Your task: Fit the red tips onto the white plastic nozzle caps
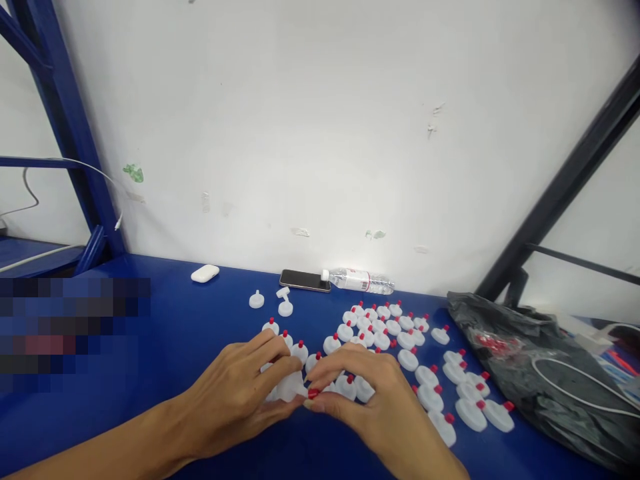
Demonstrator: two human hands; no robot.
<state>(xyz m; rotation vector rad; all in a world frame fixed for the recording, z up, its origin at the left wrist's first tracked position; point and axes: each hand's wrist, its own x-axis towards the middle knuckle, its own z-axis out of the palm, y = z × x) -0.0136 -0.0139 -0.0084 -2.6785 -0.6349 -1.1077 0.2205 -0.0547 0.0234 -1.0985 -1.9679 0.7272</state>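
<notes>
Between the thumb and fingers of my left hand [240, 380] is a white plastic nozzle cap [291, 387], turned on its side with its tip toward the right. My right hand [375, 393] pinches a small red tip cap [313, 394] at the end of that nozzle. Whether the red cap is fully seated cannot be seen. Several white nozzle caps with red tips [407, 360] stand around and beyond both hands, partly hidden by the fingers. Farther back are two white nozzle caps without red tips, one upright [257, 301] and another [285, 308] with a white piece at its tip.
Against the wall lie a dark phone [305, 280], a clear water bottle [357, 281] and a white earphone case [205, 273]. On the right, a black plastic bag [540, 373] carries a clear bag of red pieces [497, 344] and a white cable [575, 390]. Blue posts [70, 107] rise at left.
</notes>
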